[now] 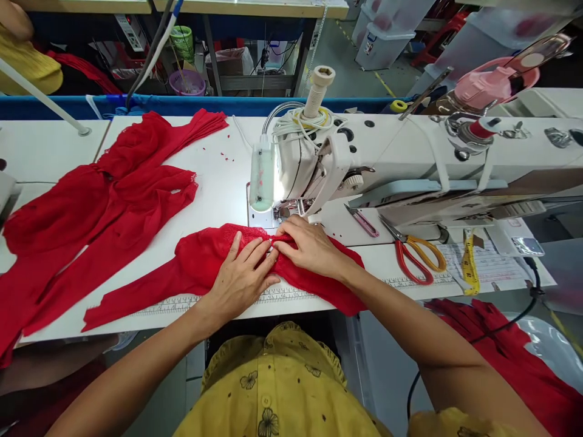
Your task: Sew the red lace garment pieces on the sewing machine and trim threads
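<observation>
A red lace-trimmed garment piece [200,255] lies across the front of the sewing machine [300,158], its upper edge close to the needle area. My left hand [243,273] rests flat on the fabric with its fingers stretched out. Just to its right, my right hand [310,243] pinches the same cloth between thumb and fingers near the presser foot. A small white bit shows between the two hands; what it is I cannot make out. The lit machine lamp [263,176] hangs to the left of the needle.
More red garments [91,212] spread over the table's left side. Thread snips [362,221], scissors [414,252] and a yellow tape measure [470,267] lie right of the needle. Red cloth [501,352] hangs at lower right. Another person's yellow sleeve [31,60] shows at upper left.
</observation>
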`<state>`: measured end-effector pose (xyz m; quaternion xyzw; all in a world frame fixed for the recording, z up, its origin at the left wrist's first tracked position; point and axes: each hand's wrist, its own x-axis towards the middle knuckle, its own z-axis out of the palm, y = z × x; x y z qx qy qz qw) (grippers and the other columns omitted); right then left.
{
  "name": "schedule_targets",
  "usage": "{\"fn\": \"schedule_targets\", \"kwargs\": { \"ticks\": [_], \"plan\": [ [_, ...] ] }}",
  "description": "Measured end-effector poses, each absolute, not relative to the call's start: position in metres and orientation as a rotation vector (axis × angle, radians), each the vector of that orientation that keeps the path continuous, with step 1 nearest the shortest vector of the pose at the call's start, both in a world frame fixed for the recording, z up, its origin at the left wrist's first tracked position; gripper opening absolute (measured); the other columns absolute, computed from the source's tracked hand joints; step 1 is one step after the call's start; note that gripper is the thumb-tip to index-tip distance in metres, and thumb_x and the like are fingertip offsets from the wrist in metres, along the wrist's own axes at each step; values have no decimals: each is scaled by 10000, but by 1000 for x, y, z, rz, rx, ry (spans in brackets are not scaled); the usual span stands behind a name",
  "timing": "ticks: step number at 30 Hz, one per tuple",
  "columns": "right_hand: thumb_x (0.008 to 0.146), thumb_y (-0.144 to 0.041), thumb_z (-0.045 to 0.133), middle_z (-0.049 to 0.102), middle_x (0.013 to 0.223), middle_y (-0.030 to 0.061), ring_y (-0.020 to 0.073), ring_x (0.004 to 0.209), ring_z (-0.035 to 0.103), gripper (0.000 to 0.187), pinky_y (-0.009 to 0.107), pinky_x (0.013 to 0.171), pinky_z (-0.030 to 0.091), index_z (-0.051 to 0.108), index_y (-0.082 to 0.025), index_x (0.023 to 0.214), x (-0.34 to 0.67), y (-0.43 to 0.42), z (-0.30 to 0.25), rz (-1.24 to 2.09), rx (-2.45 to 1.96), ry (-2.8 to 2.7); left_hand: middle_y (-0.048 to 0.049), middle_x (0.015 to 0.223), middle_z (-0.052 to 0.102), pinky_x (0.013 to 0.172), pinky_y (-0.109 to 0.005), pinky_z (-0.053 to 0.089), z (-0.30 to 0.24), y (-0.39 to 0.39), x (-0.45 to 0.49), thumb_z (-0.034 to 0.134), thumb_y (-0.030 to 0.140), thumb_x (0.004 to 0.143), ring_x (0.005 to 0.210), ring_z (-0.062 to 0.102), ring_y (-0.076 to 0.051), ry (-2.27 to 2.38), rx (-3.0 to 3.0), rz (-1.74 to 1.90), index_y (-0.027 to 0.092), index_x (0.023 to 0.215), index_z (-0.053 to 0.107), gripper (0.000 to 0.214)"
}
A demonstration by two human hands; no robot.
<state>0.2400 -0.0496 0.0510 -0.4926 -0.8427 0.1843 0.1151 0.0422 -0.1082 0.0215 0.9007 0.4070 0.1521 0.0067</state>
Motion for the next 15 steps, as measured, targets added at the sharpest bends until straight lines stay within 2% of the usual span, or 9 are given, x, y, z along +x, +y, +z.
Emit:
{"fn": "schedule_targets", "kwargs": {
  "ticks": [3, 8, 11, 15],
  "plan": [
    [963, -242, 507, 644, 924, 27, 188, 822, 575, 118, 325, 771, 375, 580, -215, 874, 237, -47, 48, 561, -1462, -2449, -157, 1408, 596, 1197, -626, 262, 20, -108, 42, 475, 408, 1012, 1360, 493, -331, 1252, 2828, 512, 123, 1368, 560, 464],
    [981, -205, 442, 662, 1006, 78, 206, 843, 584, 180, 330, 774, 365, 596, -194, 888, 233, -44, 33, 340, -1470, -2467, -140, 1364, 635, 1213, -670, 177, 20, -105, 42, 463, 318, 1015, 1315, 544, -317, 1216, 2826, 494, 144, 1362, 567, 402],
    [986, -226, 450, 675, 991, 69, 208, 842, 598, 185, 332, 776, 365, 607, -200, 891, 233, -43, 31, 353, -1504, -2432, -132, 1364, 637, 1219, -689, 112, 22, -105, 42, 462, 319, 1014, 1311, 549, -318, 1214, 2822, 496, 151, 1353, 575, 396],
    [993, -251, 464, 688, 941, 65, 219, 857, 607, 185, 344, 797, 380, 620, -205, 903, 234, -43, 33, 387, -1520, -2399, -135, 1351, 645, 1217, -693, 103, 21, -106, 41, 465, 336, 1014, 1315, 547, -318, 1215, 2827, 505, 145, 1348, 581, 402]
  ]
}}
